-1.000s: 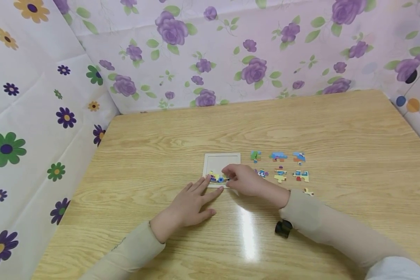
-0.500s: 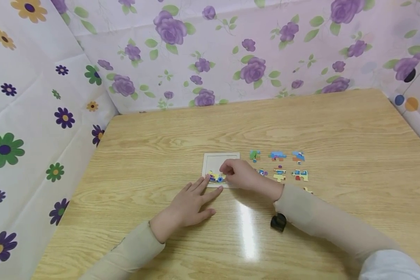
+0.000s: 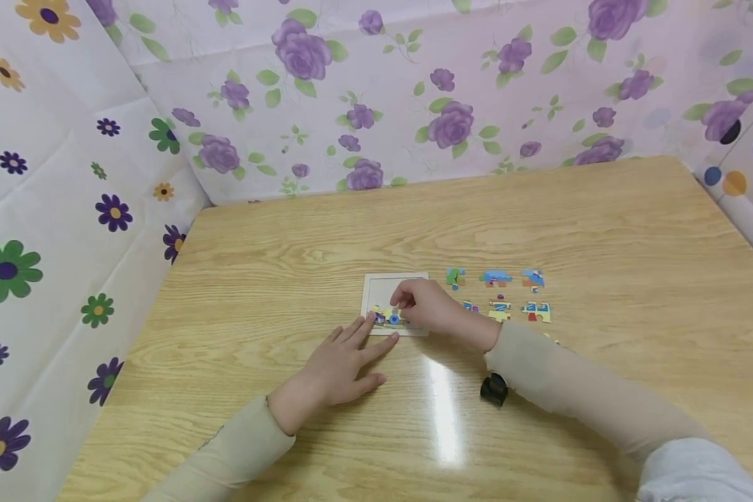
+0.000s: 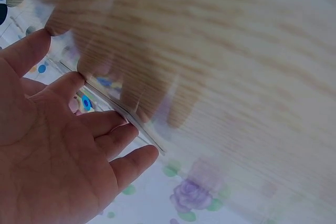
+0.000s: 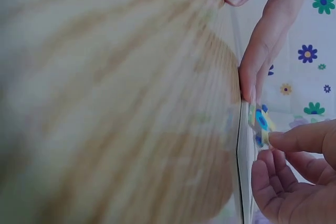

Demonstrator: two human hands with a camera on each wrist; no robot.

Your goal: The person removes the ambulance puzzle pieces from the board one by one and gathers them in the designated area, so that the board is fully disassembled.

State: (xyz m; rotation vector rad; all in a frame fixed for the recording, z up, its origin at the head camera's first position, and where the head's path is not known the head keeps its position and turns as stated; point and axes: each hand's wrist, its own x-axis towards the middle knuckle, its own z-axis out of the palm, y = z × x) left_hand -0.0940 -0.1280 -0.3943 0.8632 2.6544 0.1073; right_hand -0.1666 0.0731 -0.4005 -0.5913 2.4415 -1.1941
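A white puzzle tray (image 3: 371, 286) lies mid-table, with joined puzzle pieces (image 3: 394, 318) in yellow and blue along its near side. My left hand (image 3: 334, 368) lies flat at the tray's near left corner, fingers straight, fingertips on the rim and the pieces there. Over the tray's right half is my right hand (image 3: 436, 307); its thumb and forefinger pinch a small puzzle piece (image 5: 264, 136) at the end of the joined row. Most of that piece is hidden in the head view. The right hand's other fingers curl in loosely in the right wrist view.
Loose puzzle pieces lie in rows right of the tray, among them a green one (image 3: 454, 276), a blue one (image 3: 496, 277) and a yellow one (image 3: 536, 311). The right forearm partly covers the nearest. A black wrist device (image 3: 494, 389) hangs under the right sleeve.
My right hand has shifted slightly left and away from me over the tray, its fingers closer together. My left hand stays on the tray's corner.
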